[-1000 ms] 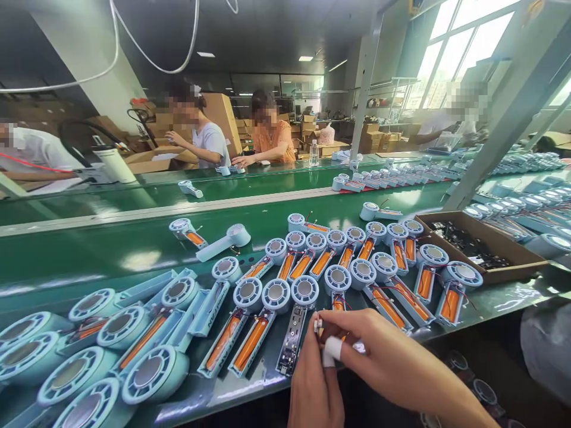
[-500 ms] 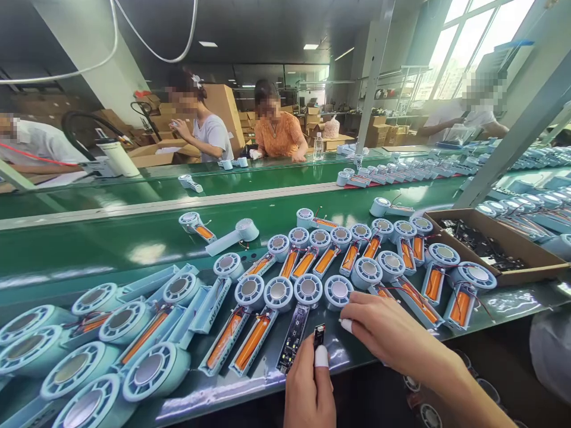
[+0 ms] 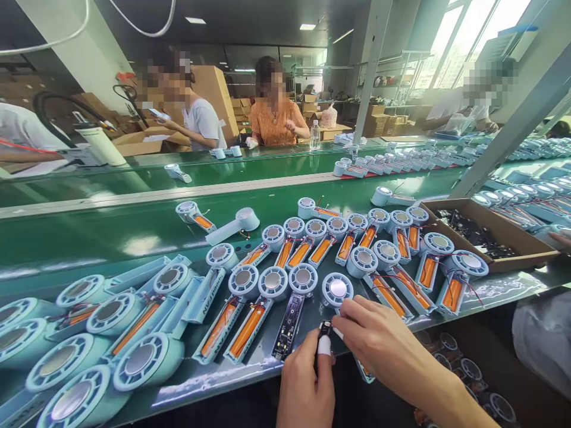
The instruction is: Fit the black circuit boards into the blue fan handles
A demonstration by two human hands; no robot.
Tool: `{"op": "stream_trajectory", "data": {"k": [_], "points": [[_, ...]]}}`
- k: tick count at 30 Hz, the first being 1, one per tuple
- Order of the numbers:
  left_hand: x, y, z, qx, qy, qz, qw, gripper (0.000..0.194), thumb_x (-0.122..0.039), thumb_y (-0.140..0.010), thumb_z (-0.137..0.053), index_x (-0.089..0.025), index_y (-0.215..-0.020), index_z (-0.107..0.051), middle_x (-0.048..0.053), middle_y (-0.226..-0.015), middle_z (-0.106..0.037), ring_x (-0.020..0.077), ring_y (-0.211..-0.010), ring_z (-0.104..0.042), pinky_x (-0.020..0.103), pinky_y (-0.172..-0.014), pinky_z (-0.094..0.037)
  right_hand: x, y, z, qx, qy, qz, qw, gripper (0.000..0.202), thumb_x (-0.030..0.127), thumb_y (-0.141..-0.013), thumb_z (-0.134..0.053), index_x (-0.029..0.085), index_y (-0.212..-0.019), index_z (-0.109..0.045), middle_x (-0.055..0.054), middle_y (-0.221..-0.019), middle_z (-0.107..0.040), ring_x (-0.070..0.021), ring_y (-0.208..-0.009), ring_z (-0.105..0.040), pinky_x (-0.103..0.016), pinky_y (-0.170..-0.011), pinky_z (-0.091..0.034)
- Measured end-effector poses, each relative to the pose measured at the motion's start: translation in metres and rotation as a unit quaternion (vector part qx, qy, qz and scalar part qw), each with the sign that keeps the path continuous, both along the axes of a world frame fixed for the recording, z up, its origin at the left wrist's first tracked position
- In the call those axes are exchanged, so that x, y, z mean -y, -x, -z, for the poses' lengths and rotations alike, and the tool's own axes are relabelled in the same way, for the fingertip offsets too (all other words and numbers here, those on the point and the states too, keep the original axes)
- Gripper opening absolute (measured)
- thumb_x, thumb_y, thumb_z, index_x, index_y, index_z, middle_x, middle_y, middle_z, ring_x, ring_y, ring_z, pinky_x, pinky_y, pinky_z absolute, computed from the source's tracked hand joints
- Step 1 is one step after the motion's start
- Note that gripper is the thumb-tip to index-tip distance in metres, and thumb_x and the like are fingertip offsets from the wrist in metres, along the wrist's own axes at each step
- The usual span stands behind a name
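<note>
My left hand (image 3: 307, 377) grips a small black circuit board (image 3: 325, 328) upright, its white-covered thumb pressed on it. Close beside the board's top end is my right hand (image 3: 368, 336), fingers pinched together; whatever lies between its fingertips is too small to tell. Under the right hand is a light-blue fan (image 3: 338, 289), its round head showing and its handle mostly covered. Left of it lies a fan with a black board (image 3: 289, 327) in its handle. Further left, two fans show orange batteries (image 3: 250, 329) in open handles.
Many blue fans (image 3: 148, 361) cover the left bench. More fans stand behind my hands. A cardboard box (image 3: 526, 259) of black boards is at the right. Across the green belt (image 3: 134, 223), people sit; another person's hand shows at the right edge.
My right hand has moved left and down, up to the board in my left hand. The view has shifted slightly. Across the belt, the person in orange has raised a hand.
</note>
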State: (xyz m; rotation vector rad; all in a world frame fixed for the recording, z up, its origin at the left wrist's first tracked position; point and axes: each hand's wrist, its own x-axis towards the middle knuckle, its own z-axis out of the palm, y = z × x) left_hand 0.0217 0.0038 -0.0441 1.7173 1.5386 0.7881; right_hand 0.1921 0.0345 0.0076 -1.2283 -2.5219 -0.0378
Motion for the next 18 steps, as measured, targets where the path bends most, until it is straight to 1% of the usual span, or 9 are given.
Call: {"op": "stream_trajectory", "data": {"k": [3,4,6,7,9,11,12,15,18], "points": [[-0.002,0.004,-0.003,-0.029,-0.005,0.025,0.999,0.039,-0.023,-0.099,-0.034,-0.017,-0.120,-0.066,0.013,-0.104,-0.078,0.0251,-0.091,-0.074,0.031,-0.071,-0.052,-0.002,0.002,-0.004,0.049,-0.044,-0.027,0.997,0.023,-0.002,-0.087,-0.055,0.018,-0.076,-0.057,-0.002,-0.080,-0.056,-0.0182,-0.068,-0.050,-0.032,-0.059,-0.036],[-0.002,0.005,-0.005,-0.036,-0.007,0.027,0.999,0.039,-0.022,-0.098,-0.034,-0.016,-0.122,-0.065,0.014,-0.105,-0.078,0.0254,-0.092,-0.074,0.031,-0.071,-0.052,-0.003,0.002,-0.005,0.058,-0.051,-0.032,0.996,0.024,-0.003,-0.086,-0.055,0.018,-0.076,-0.057,-0.002,-0.080,-0.055,-0.0181,-0.068,-0.050,-0.032,-0.060,-0.037],[-0.004,0.005,-0.007,-0.049,-0.008,0.028,0.998,0.039,-0.019,-0.097,-0.035,-0.017,-0.121,-0.065,0.013,-0.100,-0.078,0.0254,-0.090,-0.074,0.031,-0.068,-0.051,-0.003,0.003,-0.007,0.070,-0.061,-0.039,0.995,0.025,-0.005,-0.084,-0.056,0.018,-0.076,-0.057,-0.002,-0.079,-0.055,-0.0181,-0.067,-0.050,-0.032,-0.059,-0.037],[-0.005,0.005,-0.009,-0.056,-0.003,0.032,0.998,0.038,-0.017,-0.096,-0.035,-0.017,-0.118,-0.066,0.012,-0.096,-0.078,0.0252,-0.087,-0.074,0.030,-0.066,-0.050,-0.002,0.003,-0.008,0.072,-0.064,-0.040,0.995,0.025,-0.006,-0.084,-0.057,0.018,-0.076,-0.057,-0.002,-0.078,-0.055,-0.0182,-0.067,-0.050,-0.032,-0.059,-0.037],[-0.006,0.004,-0.013,-0.070,0.011,0.035,0.997,0.034,-0.016,-0.096,-0.034,-0.019,-0.104,-0.067,0.009,-0.086,-0.077,0.0246,-0.081,-0.074,0.029,-0.062,-0.047,-0.002,0.004,-0.007,0.072,-0.064,-0.042,0.994,0.023,-0.005,-0.082,-0.060,0.017,-0.076,-0.058,-0.002,-0.079,-0.056,-0.0184,-0.068,-0.051,-0.032,-0.059,-0.037],[-0.007,0.004,-0.015,-0.083,0.022,0.037,0.996,0.033,-0.016,-0.096,-0.032,-0.021,-0.091,-0.064,0.007,-0.080,-0.076,0.0242,-0.077,-0.073,0.029,-0.062,-0.045,-0.001,0.004,-0.005,0.068,-0.061,-0.040,0.995,0.021,-0.004,-0.081,-0.064,0.017,-0.078,-0.059,-0.002,-0.080,-0.057,-0.0189,-0.070,-0.052,-0.033,-0.060,-0.039],[-0.007,0.004,-0.016,-0.090,0.026,0.038,0.995,0.033,-0.017,-0.096,-0.031,-0.022,-0.089,-0.063,0.007,-0.080,-0.075,0.0243,-0.077,-0.073,0.030,-0.062,-0.044,-0.001,0.005,-0.004,0.069,-0.059,-0.039,0.995,0.020,-0.003,-0.080,-0.066,0.016,-0.078,-0.060,-0.002,-0.081,-0.057,-0.0191,-0.070,-0.052,-0.033,-0.060,-0.039],[-0.007,0.003,-0.016,-0.120,0.023,0.044,0.992,0.033,-0.016,-0.097,-0.031,-0.022,-0.091,-0.062,0.007,-0.081,-0.075,0.0255,-0.078,-0.073,0.031,-0.062,-0.043,-0.001,0.005,-0.001,0.074,-0.067,-0.040,0.994,0.020,-0.002,-0.079,-0.069,0.016,-0.078,-0.061,-0.002,-0.080,-0.058,-0.0194,-0.069,-0.051,-0.034,-0.060,-0.039],[-0.006,0.003,-0.017,-0.153,-0.005,0.052,0.987,0.032,-0.014,-0.096,-0.031,-0.022,-0.094,-0.062,0.006,-0.082,-0.075,0.0268,-0.078,-0.074,0.032,-0.062,-0.042,-0.003,0.005,0.000,0.078,-0.061,-0.037,0.994,0.020,-0.001,-0.080,-0.070,0.017,-0.077,-0.061,-0.002,-0.081,-0.058,-0.0192,-0.070,-0.051,-0.034,-0.061,-0.038]]}}
